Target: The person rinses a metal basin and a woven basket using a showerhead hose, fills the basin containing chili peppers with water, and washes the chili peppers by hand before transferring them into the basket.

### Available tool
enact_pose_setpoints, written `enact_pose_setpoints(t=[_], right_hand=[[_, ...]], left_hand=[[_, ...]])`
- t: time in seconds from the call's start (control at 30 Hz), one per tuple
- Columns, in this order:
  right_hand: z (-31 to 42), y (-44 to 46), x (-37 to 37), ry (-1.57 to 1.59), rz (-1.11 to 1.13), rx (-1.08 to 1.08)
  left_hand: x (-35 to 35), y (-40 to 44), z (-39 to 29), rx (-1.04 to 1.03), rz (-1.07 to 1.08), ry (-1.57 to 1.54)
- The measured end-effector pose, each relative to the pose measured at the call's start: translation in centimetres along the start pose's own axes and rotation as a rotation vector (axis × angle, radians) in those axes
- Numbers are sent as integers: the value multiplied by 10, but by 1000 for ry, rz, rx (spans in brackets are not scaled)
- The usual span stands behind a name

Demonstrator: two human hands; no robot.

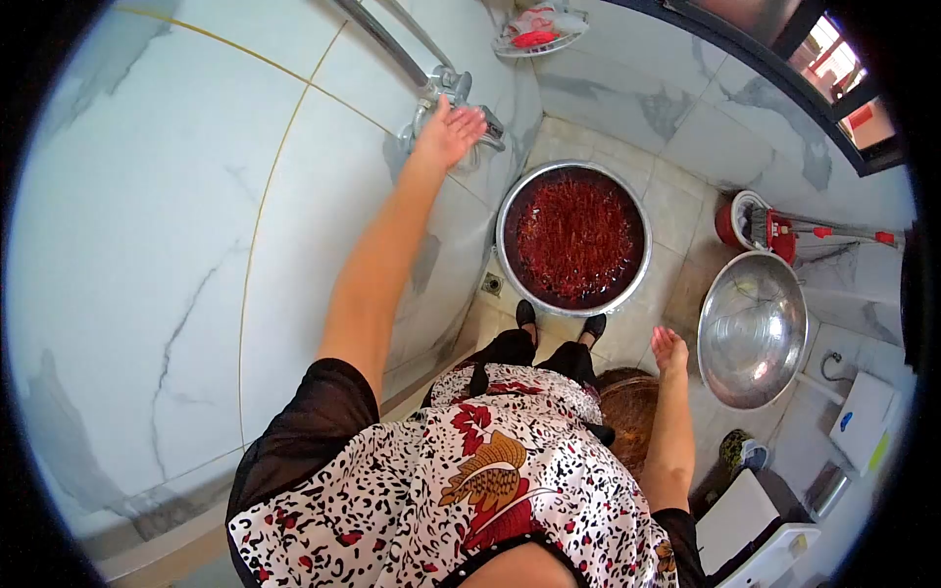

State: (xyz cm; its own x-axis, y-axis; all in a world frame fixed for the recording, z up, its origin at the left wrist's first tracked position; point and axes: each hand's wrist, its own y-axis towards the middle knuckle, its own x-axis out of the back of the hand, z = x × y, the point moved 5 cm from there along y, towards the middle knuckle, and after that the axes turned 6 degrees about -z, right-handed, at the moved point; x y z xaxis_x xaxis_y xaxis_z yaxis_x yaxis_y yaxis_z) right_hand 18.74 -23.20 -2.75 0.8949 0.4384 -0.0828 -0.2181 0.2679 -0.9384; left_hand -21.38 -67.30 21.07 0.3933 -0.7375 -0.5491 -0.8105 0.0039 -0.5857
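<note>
My left hand [451, 133] reaches up to the chrome wall tap [487, 125], palm showing and fingers stretched out. It overlaps the tap in view; whether it touches, I cannot tell. Low at my right side, my right hand [669, 349] holds nothing, with its fingers loosely extended. In front of my feet stands a wide metal basin [503, 235] on the floor. Inside it, a mass of red pieces [576, 235], looking like dried chilies, lies in dark liquid.
A large shiny metal bowl [753, 333] leans at the right. Behind it are a red bucket [726, 223] and long-handled cleaning tools [833, 231]. A brown round tub or board [627, 416] is beside my legs. A corner shelf [539, 44] holds bags. A drain [491, 283] lies left of the basin.
</note>
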Motion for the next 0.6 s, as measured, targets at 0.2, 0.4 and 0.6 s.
enact_pose_setpoints(t=[0.2, 0.4, 0.6], right_hand=[[0, 9, 17, 35, -43, 49], [-1, 12, 36, 104, 12, 59], [-6, 13, 27, 74, -13, 50]], left_hand=[[-7, 41, -11, 199, 261, -520], [-10, 42, -14, 126, 228, -511], [-3, 60, -20, -2, -73, -236]])
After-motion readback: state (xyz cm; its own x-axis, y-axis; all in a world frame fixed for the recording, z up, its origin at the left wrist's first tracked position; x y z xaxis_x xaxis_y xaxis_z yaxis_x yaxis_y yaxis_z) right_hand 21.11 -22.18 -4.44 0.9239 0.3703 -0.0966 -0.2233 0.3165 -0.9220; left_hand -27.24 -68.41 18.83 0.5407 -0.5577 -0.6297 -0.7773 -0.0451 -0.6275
